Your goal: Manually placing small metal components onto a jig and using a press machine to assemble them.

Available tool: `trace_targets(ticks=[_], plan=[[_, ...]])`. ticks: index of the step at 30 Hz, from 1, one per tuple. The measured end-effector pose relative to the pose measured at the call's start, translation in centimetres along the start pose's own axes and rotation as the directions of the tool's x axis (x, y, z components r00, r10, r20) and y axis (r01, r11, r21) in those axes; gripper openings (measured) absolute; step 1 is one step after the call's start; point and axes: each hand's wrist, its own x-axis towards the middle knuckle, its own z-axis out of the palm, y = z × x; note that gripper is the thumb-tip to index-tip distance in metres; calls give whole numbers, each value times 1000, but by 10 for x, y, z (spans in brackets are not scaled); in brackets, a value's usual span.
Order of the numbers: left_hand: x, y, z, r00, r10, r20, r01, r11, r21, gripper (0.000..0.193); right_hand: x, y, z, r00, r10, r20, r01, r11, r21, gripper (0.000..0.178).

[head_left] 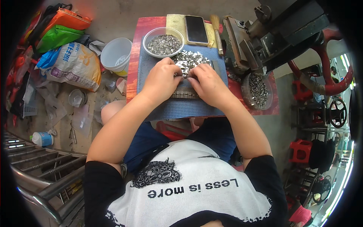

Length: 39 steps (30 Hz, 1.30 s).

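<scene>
My left hand [163, 80] and my right hand [208, 84] come close together over a blue textured mat [151, 108]. The fingers of both are bent and pinched at the near edge of a loose pile of small shiny metal pieces [189, 60]. What sits between the fingertips is too small and too covered to make out. Just below my fingers lies a row of small metal blocks [185, 94], side by side and partly hidden by my hands. Beyond my left hand stands a clear round bowl [145, 44] of similar small metal pieces.
A phone [196, 29] lies on a yellow cloth [174, 20], beside a straw brush [216, 34]. To the right stand a heavy metal hand press [280, 45] and a round container [270, 94] of metal pieces. A white bucket [113, 53] and filled sacks [72, 64] are at left.
</scene>
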Motion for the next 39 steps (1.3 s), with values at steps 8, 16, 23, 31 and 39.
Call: trace_targets(ticks=[8,16,23,31,39], plan=[[-6,-2,1,1000,23,-4,-23,1000,-5,12,-10,-20,-11,970,-103,218,103,995,12,13],[-41,4,-15,983,83,164,-74,995,-65,28,-9,-13,-29,940,337,46,-337,903,267,15],[-47,-3,-6,986,137,-97,-137,991,13,25,-35,11,-14,922,364,-131,-296,882,367,14],[41,-32,-69,978,99,-185,-28,936,352,43,-47,-2,0,931,234,-282,-155,949,275,10],[105,-6,-72,916,-254,310,-64,671,739,30,-47,0,-2,940,211,-267,-152,962,227,10]])
